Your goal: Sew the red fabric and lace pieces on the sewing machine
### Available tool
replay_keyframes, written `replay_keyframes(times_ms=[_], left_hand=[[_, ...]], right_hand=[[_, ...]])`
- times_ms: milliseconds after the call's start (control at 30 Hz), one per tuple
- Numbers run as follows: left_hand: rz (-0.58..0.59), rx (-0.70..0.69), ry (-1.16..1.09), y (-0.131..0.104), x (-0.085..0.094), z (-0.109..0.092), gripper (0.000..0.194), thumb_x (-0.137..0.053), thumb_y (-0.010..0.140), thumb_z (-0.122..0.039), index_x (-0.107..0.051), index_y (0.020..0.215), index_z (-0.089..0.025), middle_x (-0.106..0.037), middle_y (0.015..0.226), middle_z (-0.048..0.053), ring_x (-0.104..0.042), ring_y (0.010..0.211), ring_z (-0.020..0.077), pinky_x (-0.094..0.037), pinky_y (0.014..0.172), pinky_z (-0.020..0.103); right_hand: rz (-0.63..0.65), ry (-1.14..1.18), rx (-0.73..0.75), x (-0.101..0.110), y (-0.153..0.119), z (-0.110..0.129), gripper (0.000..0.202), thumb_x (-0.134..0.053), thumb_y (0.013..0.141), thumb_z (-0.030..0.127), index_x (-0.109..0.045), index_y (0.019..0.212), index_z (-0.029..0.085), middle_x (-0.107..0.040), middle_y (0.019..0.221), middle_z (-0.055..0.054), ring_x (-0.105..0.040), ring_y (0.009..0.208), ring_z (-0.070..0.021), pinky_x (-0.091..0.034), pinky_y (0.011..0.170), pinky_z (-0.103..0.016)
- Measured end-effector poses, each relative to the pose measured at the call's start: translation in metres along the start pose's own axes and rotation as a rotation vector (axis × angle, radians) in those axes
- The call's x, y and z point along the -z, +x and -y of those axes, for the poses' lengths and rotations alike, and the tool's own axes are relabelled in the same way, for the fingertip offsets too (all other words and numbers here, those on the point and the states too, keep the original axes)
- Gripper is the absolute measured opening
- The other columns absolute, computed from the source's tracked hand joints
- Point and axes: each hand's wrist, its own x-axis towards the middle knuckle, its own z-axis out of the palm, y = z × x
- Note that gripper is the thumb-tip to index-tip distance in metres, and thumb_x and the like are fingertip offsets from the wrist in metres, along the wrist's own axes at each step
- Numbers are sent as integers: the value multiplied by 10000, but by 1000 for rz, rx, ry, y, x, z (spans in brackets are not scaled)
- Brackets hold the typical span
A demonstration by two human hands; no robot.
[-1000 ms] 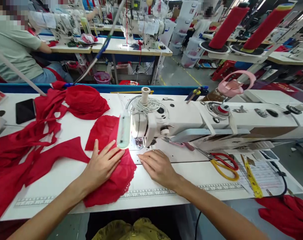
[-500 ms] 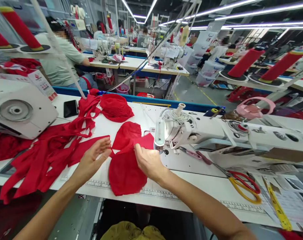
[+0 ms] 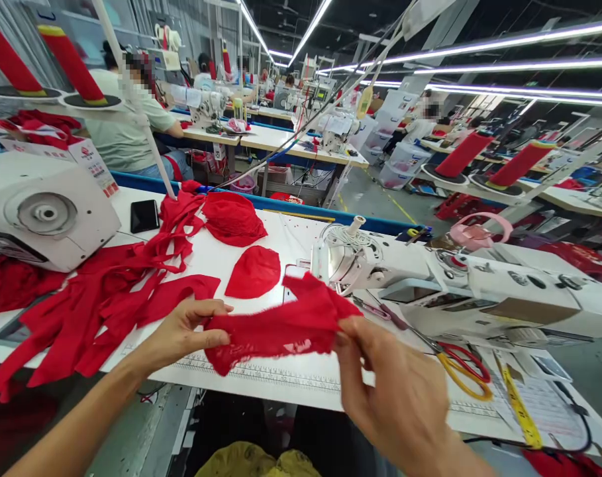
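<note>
Stretched between both hands, a red fabric piece [image 3: 281, 324] with a ragged, lacy lower edge hangs just above the table's front edge. My left hand [image 3: 189, 331] pinches its left end between thumb and fingers. At the other end, my right hand [image 3: 390, 384] grips the right corner with thumb and forefinger. Behind the held cloth lies a red cup-shaped piece [image 3: 253, 271] on the white table. Farther back is a stack of red cup pieces [image 3: 234, 217]. The sewing machine [image 3: 350, 258] stands to the right, its needle area partly hidden by the cloth.
Long red fabric strips [image 3: 112, 291] spread over the table's left side beside a phone [image 3: 144, 215] and another machine head [image 3: 47, 212]. Scissors [image 3: 462, 371] and a yellow tape measure [image 3: 522, 407] lie at right. A person [image 3: 126, 119] sits at a table beyond.
The red fabric has been lifted from beside the machine and spread between both hands. My right hand moved right and nearer; my left hand has closed on the fabric's left end.
</note>
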Motion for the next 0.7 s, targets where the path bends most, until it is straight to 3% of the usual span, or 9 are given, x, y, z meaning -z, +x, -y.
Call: replay_keyframes(times_ms=[100, 167, 233, 333, 400, 467, 533, 633, 700], left_hand=[[166, -9, -2, 13, 6, -3, 303, -808, 727, -468, -707, 743, -183, -661, 787, 53, -642, 926, 252, -538, 758, 330], [340, 58, -5, 29, -2, -7, 299, -764, 769, -461, -693, 761, -171, -592, 693, 14, -573, 706, 158, -463, 610, 248], [439, 128, 17, 47, -17, -11, 304, -704, 816, -464, -669, 796, -163, -515, 631, -21, -439, 570, 97, -345, 514, 206], [478, 123, 91, 69, -47, -14, 298, -639, 863, -454, -645, 813, -161, -521, 672, -18, -426, 611, 102, -325, 546, 205], [503, 63, 148, 77, -64, -15, 284, -629, 868, -440, -651, 813, -163, -577, 745, 2, -479, 694, 124, -366, 613, 215], [545, 6, 201, 82, -76, -17, 284, -617, 876, -442, -663, 817, -167, -619, 785, 11, -518, 736, 140, -395, 653, 224], [579, -34, 242, 85, -80, -22, 291, -611, 886, -451, -676, 829, -173, -646, 800, 13, -550, 748, 148, -421, 668, 228], [562, -123, 321, 87, -71, -32, 293, -600, 916, -451, -694, 850, -182, -674, 826, 21, -592, 754, 150, -454, 672, 230], [374, -288, 433, 82, -60, -39, 288, -567, 952, -428, -707, 872, -190, -666, 798, 23, -590, 715, 139, -452, 648, 234]], right_hand=[[108, 128, -268, 14, -35, -20, 108, -449, 1036, 288, -529, 1020, 216, -631, 598, 36, -546, 387, -118, -376, 400, -240], [185, 157, -404, 16, -56, -37, 152, -424, 1039, 333, -511, 988, 220, -602, 565, 50, -528, 369, -118, -364, 384, -228], [249, 45, -459, 16, -74, -55, 185, -395, 1037, 359, -500, 964, 224, -573, 531, 49, -540, 377, -145, -347, 390, -245], [360, -183, -375, 13, -94, -76, 180, -402, 1014, 313, -518, 895, 243, -556, 505, 19, -537, 370, -197, -260, 379, -299], [399, -183, -286, 7, -97, -81, 140, -452, 991, 279, -568, 925, 239, -655, 668, -47, -634, 526, -230, -347, 420, -321], [411, -35, -207, -4, -91, -81, 165, -504, 984, 294, -598, 1094, 214, -705, 1003, -111, -697, 871, -253, -524, 639, -350], [456, 166, -126, -21, -80, -79, 271, -527, 994, 336, -570, 1225, 201, -676, 1167, -101, -644, 1081, -231, -527, 892, -366], [444, 296, -21, -39, -64, -77, 173, -490, 1020, 309, -631, 1041, 210, -709, 924, -16, -664, 873, -156, -500, 868, -310], [318, 227, -20, -38, -59, -80, 218, -461, 1025, 255, -633, 906, 194, -666, 761, -7, -621, 697, -141, -475, 713, -288]])
